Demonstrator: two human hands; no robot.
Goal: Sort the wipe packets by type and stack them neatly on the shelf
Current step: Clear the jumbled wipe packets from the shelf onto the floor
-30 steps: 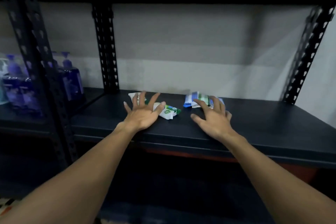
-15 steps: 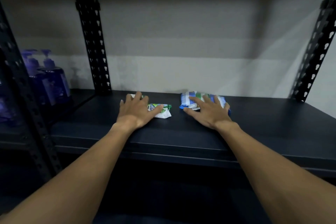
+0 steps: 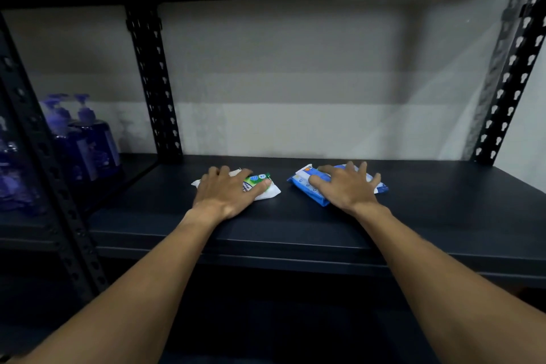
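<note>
In the head view the sorting seems almost done: the green-and-white packets [image 3: 267, 190] lie piled on the shelf [image 3: 295, 230] under the flat, spread left hand [image 3: 225, 193], the blue packets [image 3: 305, 186] are piled nearby under the spread right hand [image 3: 346, 190], and only squaring both stacks looks left.

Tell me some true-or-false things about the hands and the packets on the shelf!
1. The left hand rests on the green and white packets. True.
2. The right hand lifts a packet into the air. False: it presses on the blue packets, which lie on the shelf.
3. The two piles touch each other. False: bare shelf shows between them.
4. Some purple bottles stand off to the left. True.
</note>
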